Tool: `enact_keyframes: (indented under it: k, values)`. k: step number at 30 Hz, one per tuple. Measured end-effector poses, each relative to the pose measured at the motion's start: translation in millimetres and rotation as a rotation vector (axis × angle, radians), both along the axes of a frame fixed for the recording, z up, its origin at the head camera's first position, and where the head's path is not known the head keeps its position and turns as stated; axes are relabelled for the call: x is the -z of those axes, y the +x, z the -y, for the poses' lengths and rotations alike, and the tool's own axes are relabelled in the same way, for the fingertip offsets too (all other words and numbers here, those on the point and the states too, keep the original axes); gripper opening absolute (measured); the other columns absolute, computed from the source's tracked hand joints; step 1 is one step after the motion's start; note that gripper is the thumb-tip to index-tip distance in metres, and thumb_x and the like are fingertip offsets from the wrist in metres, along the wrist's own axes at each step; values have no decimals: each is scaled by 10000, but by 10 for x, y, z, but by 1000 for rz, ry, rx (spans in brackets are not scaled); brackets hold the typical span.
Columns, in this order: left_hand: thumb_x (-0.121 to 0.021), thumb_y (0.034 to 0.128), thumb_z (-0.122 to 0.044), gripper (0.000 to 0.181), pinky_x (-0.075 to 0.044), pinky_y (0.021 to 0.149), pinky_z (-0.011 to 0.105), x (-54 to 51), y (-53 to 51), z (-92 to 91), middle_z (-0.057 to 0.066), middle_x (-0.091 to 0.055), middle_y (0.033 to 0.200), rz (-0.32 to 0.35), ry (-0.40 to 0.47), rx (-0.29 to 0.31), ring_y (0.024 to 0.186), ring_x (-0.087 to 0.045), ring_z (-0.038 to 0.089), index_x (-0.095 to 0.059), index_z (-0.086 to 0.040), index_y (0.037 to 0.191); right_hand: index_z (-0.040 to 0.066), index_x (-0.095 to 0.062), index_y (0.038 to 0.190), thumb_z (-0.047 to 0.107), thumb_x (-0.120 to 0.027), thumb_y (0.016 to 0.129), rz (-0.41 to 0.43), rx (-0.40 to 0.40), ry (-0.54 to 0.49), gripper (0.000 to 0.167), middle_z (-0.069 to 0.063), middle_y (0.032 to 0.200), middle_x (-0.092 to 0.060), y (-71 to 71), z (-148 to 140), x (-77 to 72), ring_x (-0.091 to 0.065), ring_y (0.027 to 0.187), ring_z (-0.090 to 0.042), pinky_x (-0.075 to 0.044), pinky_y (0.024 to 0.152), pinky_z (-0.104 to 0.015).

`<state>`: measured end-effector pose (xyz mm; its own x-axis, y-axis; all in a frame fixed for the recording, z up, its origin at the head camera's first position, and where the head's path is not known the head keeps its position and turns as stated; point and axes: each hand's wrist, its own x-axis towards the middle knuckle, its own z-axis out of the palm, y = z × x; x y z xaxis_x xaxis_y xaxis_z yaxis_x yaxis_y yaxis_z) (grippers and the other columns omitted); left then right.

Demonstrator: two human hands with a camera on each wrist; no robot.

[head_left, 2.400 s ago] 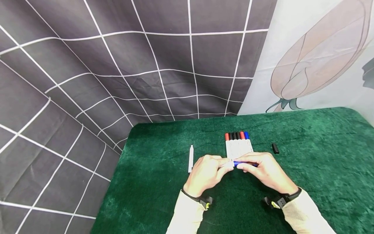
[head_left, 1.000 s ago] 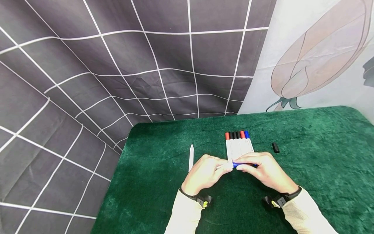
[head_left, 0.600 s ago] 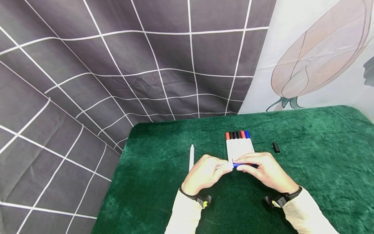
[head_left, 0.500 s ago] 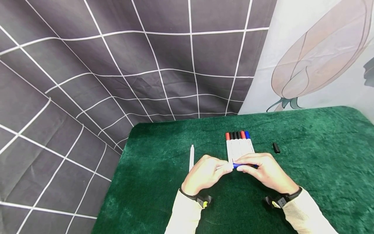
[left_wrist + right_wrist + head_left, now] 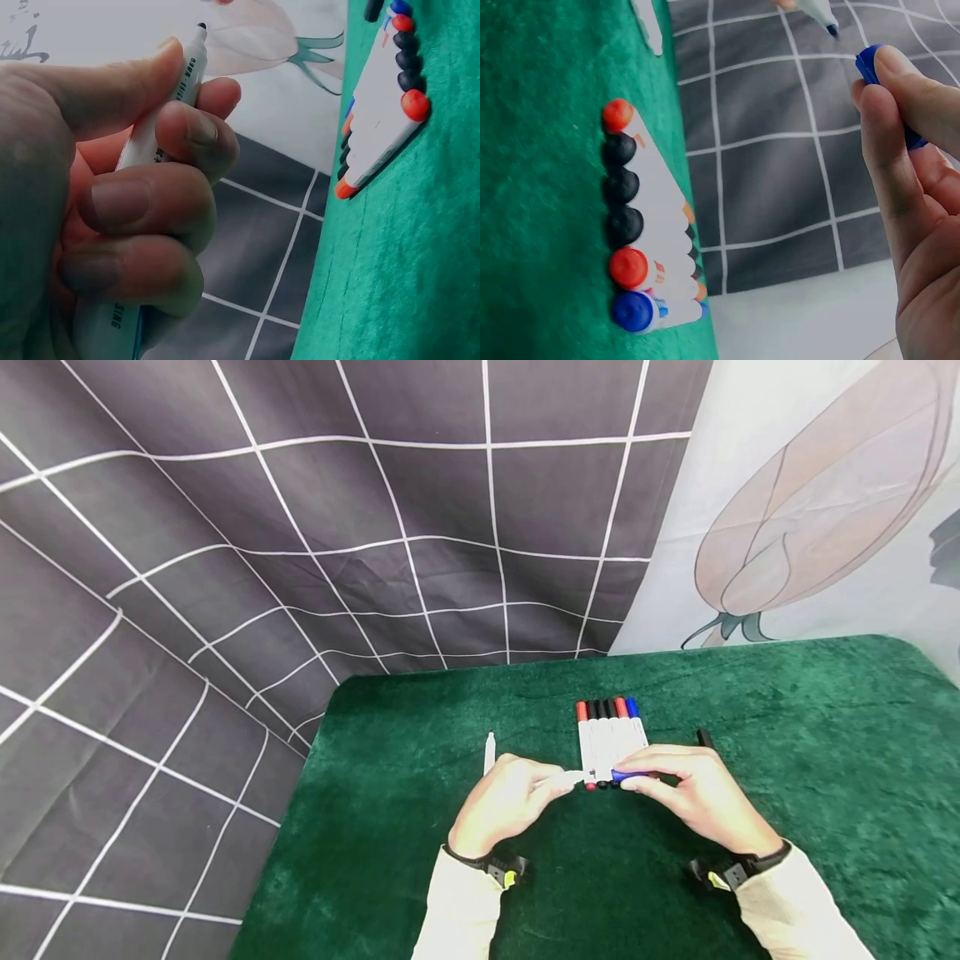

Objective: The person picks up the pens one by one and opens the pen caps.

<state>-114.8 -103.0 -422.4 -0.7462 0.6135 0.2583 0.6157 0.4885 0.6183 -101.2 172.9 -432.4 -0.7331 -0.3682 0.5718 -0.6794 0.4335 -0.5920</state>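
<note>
In my left hand (image 5: 504,803) is a white marker (image 5: 191,71), gripped with its bare dark tip pointing out past the thumb and index finger. My right hand (image 5: 701,795) pinches a blue marker cap (image 5: 868,63) between thumb and fingers. Cap and marker tip stand apart, with a small gap between them. Beyond the hands, a row of capped white markers (image 5: 611,739) lies side by side on the green cloth, with red, black and blue caps.
A lone white marker (image 5: 490,752) without a cap lies left of the row, partly hidden by my left hand. Right of the row lies a black cap (image 5: 704,737), its near end behind my right hand. The green cloth (image 5: 375,827) ends at a gridded curtain (image 5: 450,577).
The blue cap has come off the marker. My left hand has moved left with the marker, my right hand slightly right with the cap. The row's near ends now show between them.
</note>
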Motion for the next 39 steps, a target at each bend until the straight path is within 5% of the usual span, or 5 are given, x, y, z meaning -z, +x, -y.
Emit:
enact_keyframes:
  k: [8,14,21,27,39]
  values:
    - [-577,1028,-298,301,-235,479,185,-12,9,-17,-116,-319,592,-2,-3,5,518,-262,-6,-699,-166,786,199,-743,977,-74,-852,706,96,57,-74,399,84,888,-706,21,14,0,-613,722,-27,-420,566,-185]
    - [-583,1027,-279,294,-241,486,202,-13,18,-10,-121,-323,597,49,12,7,519,-273,15,-702,-128,805,207,-667,925,-81,-840,723,180,86,-116,392,64,855,-706,37,16,17,-642,686,-35,-382,487,-239]
    - [-591,1021,-289,296,-234,485,193,-13,14,-2,-127,-317,593,24,-6,1,517,-269,2,-700,-153,782,194,-660,929,-58,-834,748,229,86,-137,356,33,887,-736,50,20,8,-676,720,-49,-415,509,-237]
    - [-604,1014,-290,300,-224,485,200,-10,5,11,-130,-315,585,34,-9,-6,511,-261,5,-718,-137,782,169,-752,982,-95,-819,742,169,34,-139,363,1,948,-751,33,-2,22,-641,719,-46,-405,512,-202]
    - [-600,1015,-299,332,-214,488,190,-23,7,15,-131,-295,584,5,-22,-18,516,-244,-11,-663,-183,710,149,-750,1192,-118,-751,806,68,43,-33,469,8,1059,-724,-9,-7,17,-596,958,-47,-419,793,-128]
